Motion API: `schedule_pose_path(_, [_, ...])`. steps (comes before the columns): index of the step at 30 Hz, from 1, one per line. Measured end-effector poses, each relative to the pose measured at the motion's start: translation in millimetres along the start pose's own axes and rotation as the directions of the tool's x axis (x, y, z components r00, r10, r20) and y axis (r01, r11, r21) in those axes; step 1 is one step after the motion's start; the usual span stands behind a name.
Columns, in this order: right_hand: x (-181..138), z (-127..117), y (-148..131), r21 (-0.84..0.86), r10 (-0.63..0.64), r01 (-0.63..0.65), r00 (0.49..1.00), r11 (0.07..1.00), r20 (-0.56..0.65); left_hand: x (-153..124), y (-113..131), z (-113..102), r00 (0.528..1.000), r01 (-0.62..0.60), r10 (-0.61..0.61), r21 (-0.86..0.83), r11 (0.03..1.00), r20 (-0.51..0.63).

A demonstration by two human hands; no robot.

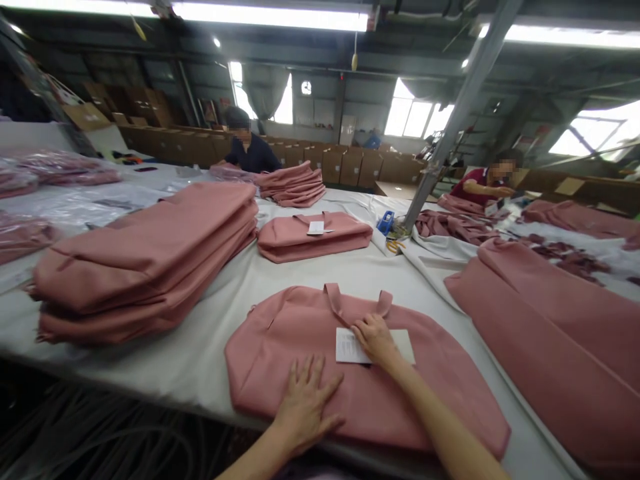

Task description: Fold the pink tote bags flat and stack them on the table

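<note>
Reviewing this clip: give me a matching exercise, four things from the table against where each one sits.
Things:
1. left hand
2. right hand
3. blue tool
4. tall stack of pink bags

Places:
A. at the foot of the slanted metal post
B. flat on the near part of the pink bag
C. far left of the table
D. on the white card below the bag's handles

Pairs: 1-B, 2-D, 3-A, 4-C
</note>
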State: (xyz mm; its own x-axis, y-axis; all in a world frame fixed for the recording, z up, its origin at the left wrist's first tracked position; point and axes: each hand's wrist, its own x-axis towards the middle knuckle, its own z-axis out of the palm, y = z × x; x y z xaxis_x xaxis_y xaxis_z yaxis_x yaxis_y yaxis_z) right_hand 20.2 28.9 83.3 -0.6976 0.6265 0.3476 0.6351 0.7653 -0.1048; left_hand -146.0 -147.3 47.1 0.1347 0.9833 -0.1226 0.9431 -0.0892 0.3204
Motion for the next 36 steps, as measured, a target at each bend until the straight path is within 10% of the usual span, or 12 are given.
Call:
schedule_pose_path(10, [-33.6,13.5,-37.5,0.008,-0.093,0.093,0.988,0.996,0.127,-11.8,-8.0,4.1,0.975,-0.1,0.072,-0.129,0.987,-0.208])
schedule_pose_path(16, [-35.2,33.4,-40.1,0.014,0.04,-0.042,0.995,0.999,0.092,13.9,-5.3,-26.1,0.794,-0.077,-0.07,-0.214,0.974,-0.604])
schedule_pose_path(23, [-43.7,-2.5,-37.4,0.055,-0.041,0.036,0.994,0.998,0.102,69.7,-4.3,-22.4,0.989,-0.033,0.038,0.038,0.999,-0.14])
schedule_pose_path(27, [-92.5,-44.8,10.1,-0.171,0.272,-0.254,0.958,0.952,0.092,70.8,-17.9,2.5,0.992,-0.028,0.041,0.105,0.994,-0.123])
schedule_pose_path(31, [-163.7,-46.7,50.2,-0.402,0.637,-0.584,0.771,0.705,-0.003,65.2,-20.2,3.3,0.988,-0.048,0.061,0.09,0.995,-0.143])
schedule_pose_path(36, [-205.5,-13.1,63.7,-0.317,0.599,-0.626,0.778,0.712,-0.191,63.2,-19.4,-0.9,0.985,-0.094,0.097,0.03,0.995,-0.141])
